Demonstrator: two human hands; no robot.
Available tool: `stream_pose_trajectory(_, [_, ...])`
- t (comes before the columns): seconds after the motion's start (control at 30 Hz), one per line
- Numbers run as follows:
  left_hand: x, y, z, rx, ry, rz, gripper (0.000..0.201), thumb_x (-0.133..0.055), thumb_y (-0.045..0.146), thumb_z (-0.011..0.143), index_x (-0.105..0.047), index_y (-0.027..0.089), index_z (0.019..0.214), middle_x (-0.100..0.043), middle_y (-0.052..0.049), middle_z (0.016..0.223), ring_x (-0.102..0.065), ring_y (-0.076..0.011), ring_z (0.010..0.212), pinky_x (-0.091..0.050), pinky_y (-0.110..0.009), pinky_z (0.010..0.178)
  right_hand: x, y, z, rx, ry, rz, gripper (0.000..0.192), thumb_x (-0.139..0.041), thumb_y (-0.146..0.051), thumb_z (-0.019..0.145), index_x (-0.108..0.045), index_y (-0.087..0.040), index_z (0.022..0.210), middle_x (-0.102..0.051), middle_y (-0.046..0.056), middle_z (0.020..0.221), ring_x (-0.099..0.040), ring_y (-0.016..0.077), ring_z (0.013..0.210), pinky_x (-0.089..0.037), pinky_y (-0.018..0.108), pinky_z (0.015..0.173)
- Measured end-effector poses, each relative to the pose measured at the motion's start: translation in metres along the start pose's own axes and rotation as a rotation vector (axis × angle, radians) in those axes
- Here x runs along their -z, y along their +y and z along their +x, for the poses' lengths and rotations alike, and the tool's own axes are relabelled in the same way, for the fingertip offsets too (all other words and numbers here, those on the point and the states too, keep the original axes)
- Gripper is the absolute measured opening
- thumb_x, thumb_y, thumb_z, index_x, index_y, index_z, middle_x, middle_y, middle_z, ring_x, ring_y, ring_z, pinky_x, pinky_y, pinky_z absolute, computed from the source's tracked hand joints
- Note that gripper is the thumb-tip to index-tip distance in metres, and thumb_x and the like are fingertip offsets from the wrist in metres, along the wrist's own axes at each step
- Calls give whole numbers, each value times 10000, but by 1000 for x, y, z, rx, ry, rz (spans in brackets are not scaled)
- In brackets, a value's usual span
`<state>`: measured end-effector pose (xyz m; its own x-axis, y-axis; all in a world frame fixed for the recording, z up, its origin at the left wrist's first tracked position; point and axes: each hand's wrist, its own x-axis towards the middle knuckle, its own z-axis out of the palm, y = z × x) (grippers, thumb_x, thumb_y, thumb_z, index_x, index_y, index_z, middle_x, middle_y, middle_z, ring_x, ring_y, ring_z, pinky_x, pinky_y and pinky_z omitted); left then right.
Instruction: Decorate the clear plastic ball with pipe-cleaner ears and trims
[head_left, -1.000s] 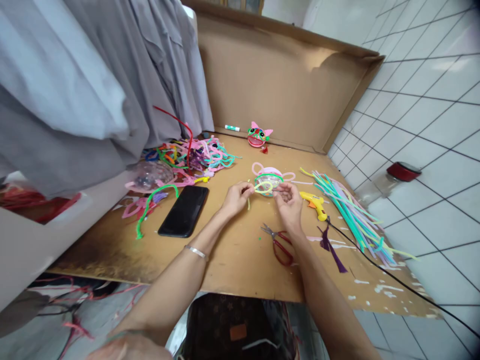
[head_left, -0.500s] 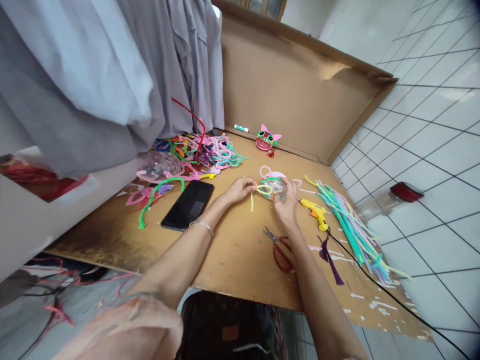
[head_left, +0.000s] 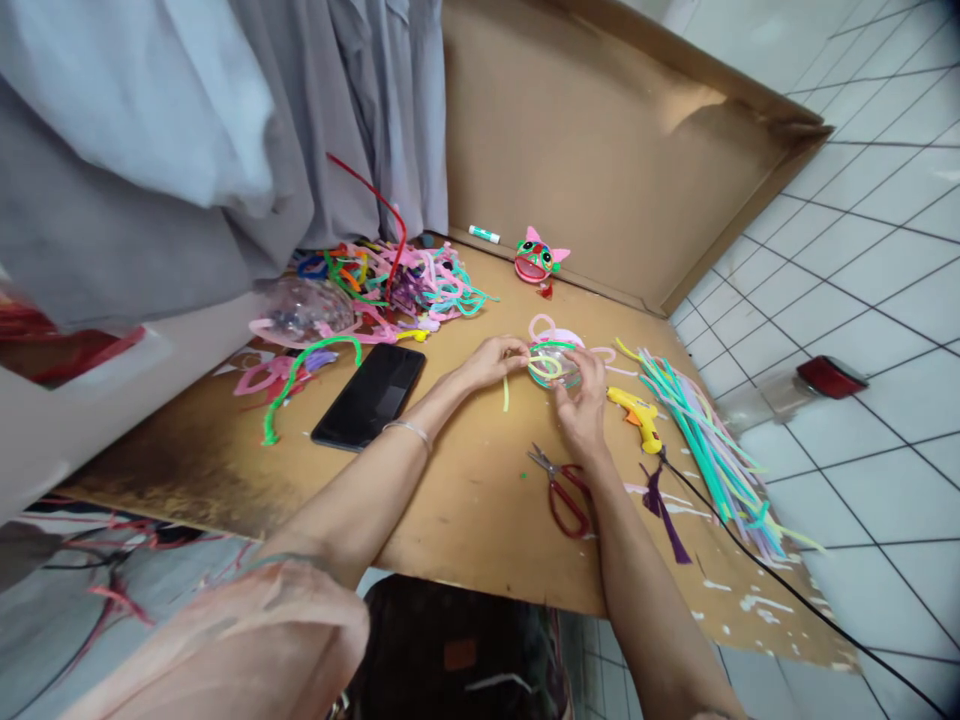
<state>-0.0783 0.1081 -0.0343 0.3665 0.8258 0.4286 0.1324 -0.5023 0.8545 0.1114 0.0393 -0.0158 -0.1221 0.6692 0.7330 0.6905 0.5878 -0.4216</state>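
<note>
My left hand (head_left: 498, 362) pinches a pale yellow pipe cleaner (head_left: 550, 372), bent into a loop with a loose tail hanging down. The loop lies against a clear plastic ball (head_left: 568, 371) edged with green pipe cleaner. Around that ball's right side curl the fingers of my right hand (head_left: 583, 405), holding it on the cardboard. A pink pipe cleaner loop (head_left: 541, 324) sticks out behind the ball. Red-handled scissors (head_left: 564, 492) lie below my right hand, and a yellow glue gun (head_left: 634, 415) rests to its right.
Pipe cleaners (head_left: 701, 455) lie bundled at the right, near a purple tassel (head_left: 664, 515). A black phone (head_left: 369, 396) and a tangled pile of pipe cleaners (head_left: 420, 280) are at the left. A finished animal-face ornament (head_left: 537, 262) and a glue stick (head_left: 484, 234) stand at the back.
My left hand has brought the yellow loop further right, onto the face of the clear ball. My right hand keeps its hold. The whole view has shifted slightly.
</note>
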Motion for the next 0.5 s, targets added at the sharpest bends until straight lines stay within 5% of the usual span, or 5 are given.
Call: stream_pose_trajectory(0.5, [-12, -9, -3, 25, 123, -5, 131, -624, 264, 780, -694, 154, 775, -691, -52, 860, -601, -172, 823, -449, -288, 802, -2, 2, -5, -19, 47, -5, 270, -576, -219, 826, -699, -234, 1066, -529, 108, 1196, -507, 270, 1171, -443, 487, 1007])
